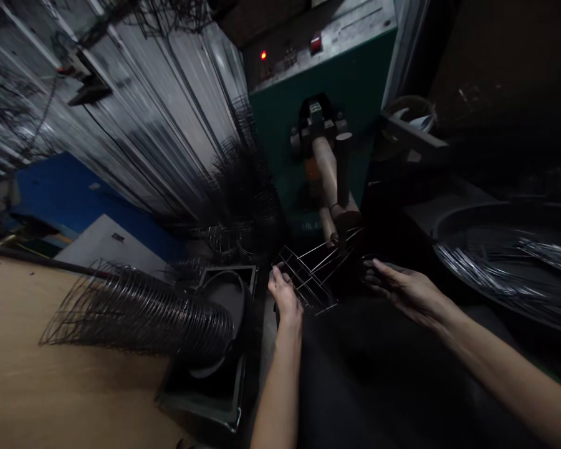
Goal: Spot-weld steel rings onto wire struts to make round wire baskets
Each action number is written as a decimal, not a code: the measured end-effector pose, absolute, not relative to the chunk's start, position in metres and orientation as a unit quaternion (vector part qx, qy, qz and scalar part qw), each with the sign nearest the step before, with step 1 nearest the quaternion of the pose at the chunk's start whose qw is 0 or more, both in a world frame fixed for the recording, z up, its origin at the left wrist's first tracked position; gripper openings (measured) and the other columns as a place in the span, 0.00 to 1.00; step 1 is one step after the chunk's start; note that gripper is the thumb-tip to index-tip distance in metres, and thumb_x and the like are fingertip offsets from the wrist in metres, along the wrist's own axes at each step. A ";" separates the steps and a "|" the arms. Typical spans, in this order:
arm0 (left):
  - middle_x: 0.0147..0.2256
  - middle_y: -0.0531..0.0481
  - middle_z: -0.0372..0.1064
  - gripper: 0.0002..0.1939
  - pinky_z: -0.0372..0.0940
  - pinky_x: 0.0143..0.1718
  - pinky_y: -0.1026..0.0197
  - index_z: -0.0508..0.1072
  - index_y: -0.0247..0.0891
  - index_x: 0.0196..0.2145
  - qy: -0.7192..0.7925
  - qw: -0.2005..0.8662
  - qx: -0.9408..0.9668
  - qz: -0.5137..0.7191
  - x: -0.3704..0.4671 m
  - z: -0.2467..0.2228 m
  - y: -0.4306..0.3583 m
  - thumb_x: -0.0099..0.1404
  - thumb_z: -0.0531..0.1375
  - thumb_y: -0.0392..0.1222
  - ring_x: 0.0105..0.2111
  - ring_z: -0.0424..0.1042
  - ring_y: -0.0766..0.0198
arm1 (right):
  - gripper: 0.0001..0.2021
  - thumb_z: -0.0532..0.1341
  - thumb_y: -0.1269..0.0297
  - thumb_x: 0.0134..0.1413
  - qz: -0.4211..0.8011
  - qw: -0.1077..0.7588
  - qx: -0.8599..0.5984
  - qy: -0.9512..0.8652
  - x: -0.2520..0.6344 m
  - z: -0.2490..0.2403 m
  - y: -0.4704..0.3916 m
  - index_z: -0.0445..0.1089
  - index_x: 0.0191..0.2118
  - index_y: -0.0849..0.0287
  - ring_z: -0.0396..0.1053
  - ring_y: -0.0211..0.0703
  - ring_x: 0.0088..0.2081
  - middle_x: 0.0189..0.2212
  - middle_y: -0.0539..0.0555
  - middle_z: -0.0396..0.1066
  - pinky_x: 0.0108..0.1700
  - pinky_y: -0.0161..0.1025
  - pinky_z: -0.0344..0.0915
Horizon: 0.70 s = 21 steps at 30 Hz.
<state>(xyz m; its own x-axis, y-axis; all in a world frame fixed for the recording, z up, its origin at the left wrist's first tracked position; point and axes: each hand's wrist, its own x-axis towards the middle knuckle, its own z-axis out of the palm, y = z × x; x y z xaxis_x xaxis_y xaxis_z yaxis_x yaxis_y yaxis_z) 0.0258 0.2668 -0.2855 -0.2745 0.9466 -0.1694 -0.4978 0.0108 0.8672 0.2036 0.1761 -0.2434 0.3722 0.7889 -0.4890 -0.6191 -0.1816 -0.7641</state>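
My left hand point(284, 290) is closed on the near left edge of a wire rack point(312, 274), a small grid of thin metal rods. The rack's far end reaches under the electrode tips of a spot welder point(330, 168) with a green body. To the right of the rack is my right hand point(397, 280), apart from it. Its thumb and fingers are pressed together, and the fingertips look dark. Whatever they may hold is lost in the shadow.
On the left, a long stack of wire rings point(144, 312) leans into a round black tub point(222, 293) over a metal-framed stand point(201, 405). A large round basin point(449, 231) with loose metal wires point(490, 274) stands at right. A red light point(263, 55) glows on the welder's top.
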 end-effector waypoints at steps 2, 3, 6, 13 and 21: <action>0.19 0.60 0.46 0.20 0.43 0.18 0.72 0.72 0.33 0.36 0.454 0.541 0.256 0.660 0.025 -0.283 0.268 0.60 0.60 0.56 0.17 0.46 0.75 | 0.06 0.60 0.72 0.57 0.557 0.627 -0.538 -0.085 0.199 -0.240 0.175 0.74 0.31 0.62 0.71 0.33 0.28 0.28 0.54 0.73 0.26 0.24 0.68; 0.19 0.60 0.46 0.20 0.43 0.18 0.72 0.72 0.34 0.36 0.457 0.539 0.258 0.659 0.024 -0.281 0.269 0.60 0.60 0.56 0.17 0.46 0.75 | 0.05 0.61 0.71 0.56 0.554 0.622 -0.544 -0.096 0.196 -0.238 0.172 0.74 0.31 0.62 0.71 0.33 0.27 0.28 0.54 0.73 0.25 0.24 0.67; 0.20 0.59 0.47 0.20 0.44 0.19 0.72 0.72 0.34 0.35 0.470 0.536 0.263 0.651 0.023 -0.277 0.269 0.61 0.59 0.56 0.17 0.47 0.75 | 0.07 0.66 0.64 0.51 0.529 0.586 -0.573 -0.219 0.182 -0.232 0.158 0.74 0.30 0.63 0.68 0.34 0.23 0.24 0.53 0.72 0.23 0.26 0.65; 0.21 0.56 0.55 0.21 0.54 0.24 0.68 0.70 0.37 0.33 0.491 0.432 0.407 0.638 0.020 -0.314 0.218 0.64 0.54 0.59 0.20 0.56 0.71 | 0.12 0.58 0.58 0.55 0.233 0.457 -0.594 -0.619 0.161 -0.214 0.151 0.75 0.37 0.57 0.73 0.49 0.40 0.37 0.56 0.75 0.46 0.42 0.69; 0.38 0.43 0.73 0.17 0.56 0.55 0.49 0.76 0.41 0.35 0.350 0.436 0.696 0.450 -0.014 -0.364 0.168 0.53 0.65 0.55 0.44 0.69 0.52 | 0.20 0.54 0.50 0.55 0.318 0.336 -0.664 -0.587 0.197 -0.270 0.170 0.73 0.42 0.59 0.70 0.53 0.48 0.44 0.57 0.73 0.51 0.47 0.66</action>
